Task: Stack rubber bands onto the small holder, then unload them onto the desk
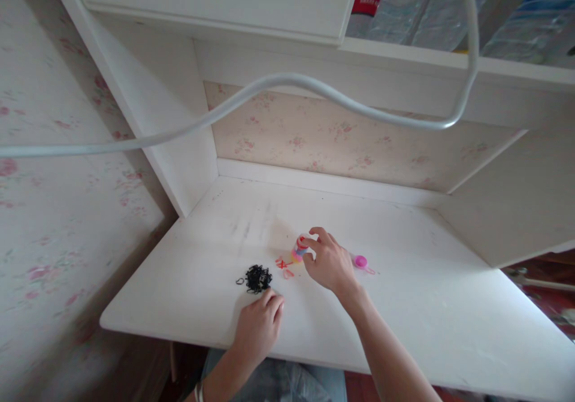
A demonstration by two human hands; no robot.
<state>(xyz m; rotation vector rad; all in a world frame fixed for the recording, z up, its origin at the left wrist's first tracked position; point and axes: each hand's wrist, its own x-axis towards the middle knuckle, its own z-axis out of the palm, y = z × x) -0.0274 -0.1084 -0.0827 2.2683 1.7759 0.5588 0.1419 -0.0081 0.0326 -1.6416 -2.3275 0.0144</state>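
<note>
A pile of small black elastic bands [258, 278] lies on the white desk, with one loose band just left of it. My left hand [262, 321] rests on the desktop at the pile's near edge. Its fingers are curled, and whatever may be under them is hidden. Past it, my right hand [330, 259] reaches over a small, clear container [298, 249] with red, pink and yellow in it. The fingers are bent but apart, beside the container's top; whether they touch it I cannot tell. Several red and pink bands [284, 264] lie left of the container.
A round pink lid-like piece [360, 262] lies right of my right hand, with a pink loop beside it. A white cable [287, 80] crosses the view above the desk. Water bottles [406, 6] stand on the upper shelf. Side panels bound the white desk [404, 306].
</note>
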